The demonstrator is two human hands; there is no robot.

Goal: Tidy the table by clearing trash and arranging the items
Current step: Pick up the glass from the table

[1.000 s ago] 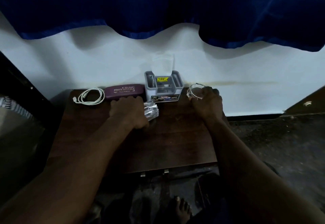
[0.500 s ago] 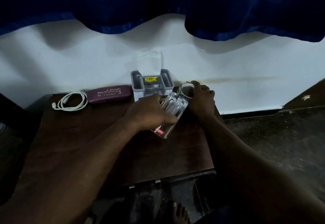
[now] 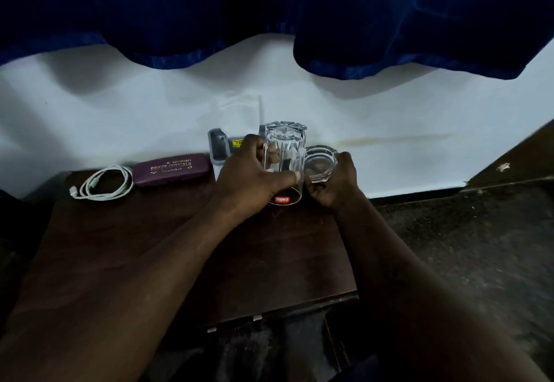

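The left hand (image 3: 248,181) curls round an upside-down glass (image 3: 284,154). Just to its right, the right hand (image 3: 334,187) grips a second glass (image 3: 320,163). A case (image 3: 171,169) and a cable (image 3: 102,184) lie left of the left hand.

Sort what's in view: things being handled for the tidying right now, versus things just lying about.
In hand:
upturned glass, gripped by the left hand
second glass, gripped by the right hand

Lying about:
white cable
purple spectacle case
grey box
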